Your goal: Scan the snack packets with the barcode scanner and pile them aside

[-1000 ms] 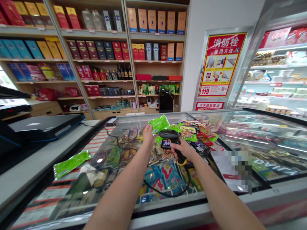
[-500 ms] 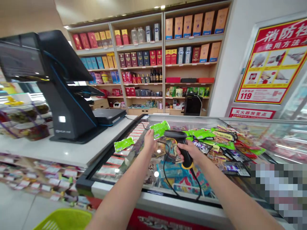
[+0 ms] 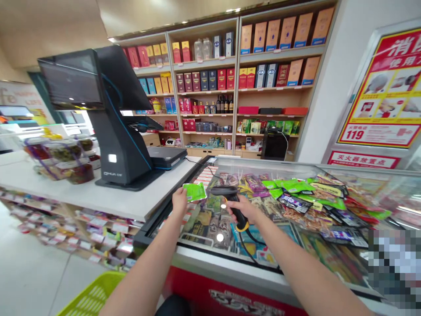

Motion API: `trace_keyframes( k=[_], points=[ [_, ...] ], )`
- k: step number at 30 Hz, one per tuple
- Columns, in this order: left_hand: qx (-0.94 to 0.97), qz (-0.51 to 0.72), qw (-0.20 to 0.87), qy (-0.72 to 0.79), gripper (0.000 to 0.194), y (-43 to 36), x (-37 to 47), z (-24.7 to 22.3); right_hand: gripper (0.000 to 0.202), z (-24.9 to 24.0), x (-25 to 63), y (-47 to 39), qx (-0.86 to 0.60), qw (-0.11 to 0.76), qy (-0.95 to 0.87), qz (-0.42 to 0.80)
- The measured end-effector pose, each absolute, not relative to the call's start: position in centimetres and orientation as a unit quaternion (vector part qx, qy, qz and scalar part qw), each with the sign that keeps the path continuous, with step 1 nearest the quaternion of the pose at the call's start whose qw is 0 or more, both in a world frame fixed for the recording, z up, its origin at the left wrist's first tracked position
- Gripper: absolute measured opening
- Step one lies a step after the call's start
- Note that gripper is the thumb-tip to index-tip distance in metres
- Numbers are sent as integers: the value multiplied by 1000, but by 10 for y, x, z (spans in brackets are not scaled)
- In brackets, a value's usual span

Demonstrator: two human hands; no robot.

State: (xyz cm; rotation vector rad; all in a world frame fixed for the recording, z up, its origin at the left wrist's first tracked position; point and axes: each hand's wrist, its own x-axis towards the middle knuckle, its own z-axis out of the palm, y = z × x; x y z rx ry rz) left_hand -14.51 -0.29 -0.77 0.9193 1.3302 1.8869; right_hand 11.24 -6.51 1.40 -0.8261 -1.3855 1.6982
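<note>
Pinched by its left edge, a bright green snack packet is in my left hand, above the left side of the glass freezer top. My right hand is wrapped round the handle of a black barcode scanner with yellow trim. The scanner's head points left toward the packet, a small gap away. Its cable hangs down over the glass. To the right, a pile of snack packets, green, black and red, lies on the freezer top.
A white counter on the left bears a dark checkout terminal and lidded tubs. A yellow-green basket is at the lower left. Shelves of boxed goods stand behind. A blurred-out patch covers the lower right.
The view has swung left. My left hand has moved the green packet left, and the scanner has followed. The second green packet that lay on the glass at left no longer shows separately.
</note>
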Motion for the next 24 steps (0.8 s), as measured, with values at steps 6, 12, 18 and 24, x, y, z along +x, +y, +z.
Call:
trace_keyframes(
  k=[6, 12, 18, 24],
  points=[
    [455, 664, 92, 587, 32, -2, -148, -1, 52, 18, 111, -64, -333, 390, -553, 657],
    [499, 644, 184, 550, 27, 12, -87, 12, 49, 28, 134, -65, -318, 428, -551, 642],
    [436, 630, 454, 455, 40, 20, 29, 11, 47, 37, 191, -78, -339, 492, -530, 602],
    [529, 509, 543, 407, 11, 36, 140, 4, 46, 33, 274, -100, -376, 572, -473, 555]
  ],
)
